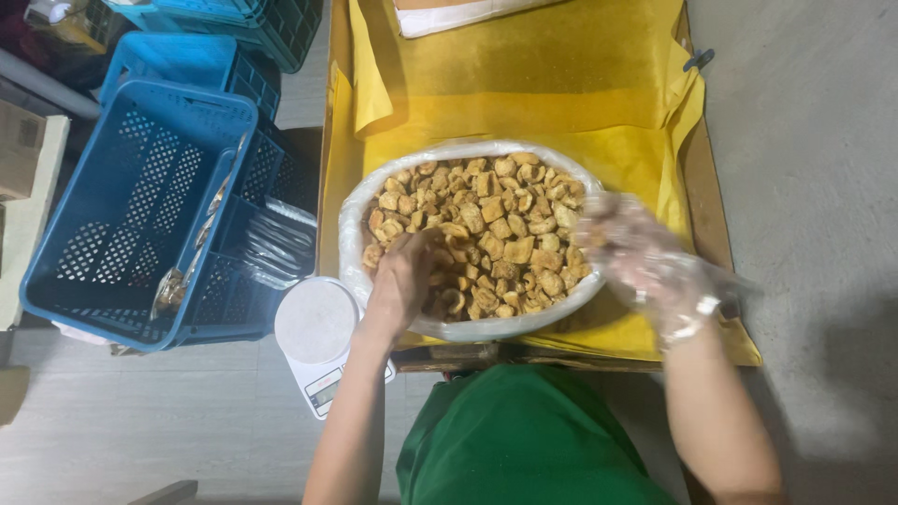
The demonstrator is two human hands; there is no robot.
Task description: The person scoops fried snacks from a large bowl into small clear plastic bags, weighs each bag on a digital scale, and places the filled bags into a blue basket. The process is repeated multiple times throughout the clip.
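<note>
While crate point(140, 201) and scale point(316, 323) sit at left, left hand point(400, 281), bare, curls into snack pieces point(486, 234) in lined basin point(360, 210) on worktop point(561, 93); basin approx. full. Right hand point(645, 257), w/ plastic glove, spread, blurred.

Fried golden-brown snack pieces point(496, 229), small irregular chunks, heaped loose in a round basin lined with clear plastic point(354, 220), on the yellow-papered desk point(524, 117)
</note>
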